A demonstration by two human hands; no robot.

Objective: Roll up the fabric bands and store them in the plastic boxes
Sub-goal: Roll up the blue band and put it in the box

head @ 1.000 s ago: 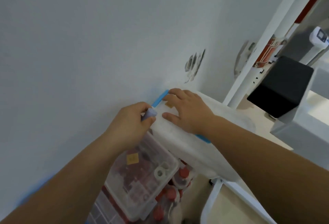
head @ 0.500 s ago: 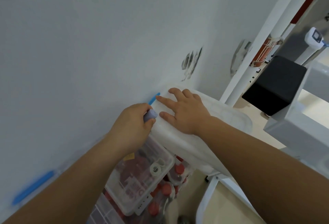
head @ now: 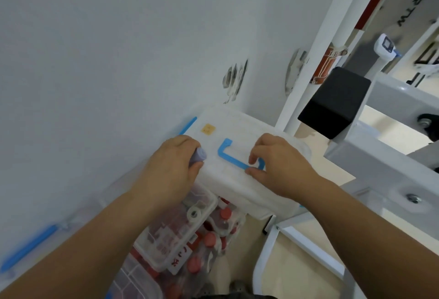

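At the left, the left hand (head: 169, 170) is closed around a rolled fabric band (head: 199, 155), whose end pokes out between thumb and forefinger, just beside the near-left corner of the white plastic box (head: 240, 127). The band looks pale purple, wound tight into a short, soft cylinder. The rolling seems finished and the storing step is in hand. On the lid, the right hand (head: 285, 170) pinches the right end of the blue latch (head: 228, 157) between thumb and forefinger. The next move probably calls for lifting that latch free and raising the lid, so the roll can go inside without unwinding.
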